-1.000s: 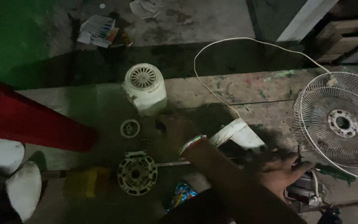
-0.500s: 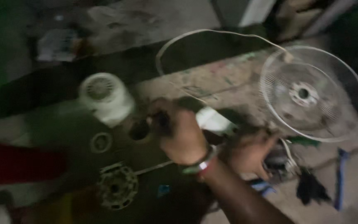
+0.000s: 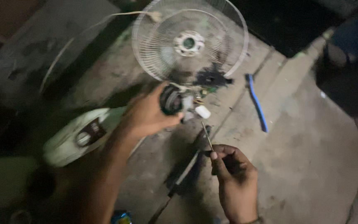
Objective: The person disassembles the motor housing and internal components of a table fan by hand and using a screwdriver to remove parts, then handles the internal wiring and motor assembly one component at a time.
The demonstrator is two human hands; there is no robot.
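Note:
My left hand grips a dark round fan motor part with small white pieces on its right side, held above the concrete floor. My right hand is closed around a screwdriver; its thin shaft points up towards the motor part, the tip just below it. A white wire fan guard lies on the floor just beyond both hands.
A white fan base with a dark control panel lies at the left under my left forearm. A blue tool rests on the floor to the right. A white cord loops at the upper left. A dark object stands at the right edge.
The view has swung right, away from the white motor housing and red object. My left hand has lifted the motor part near the fan guard, and my right hand has brought up the screwdriver.

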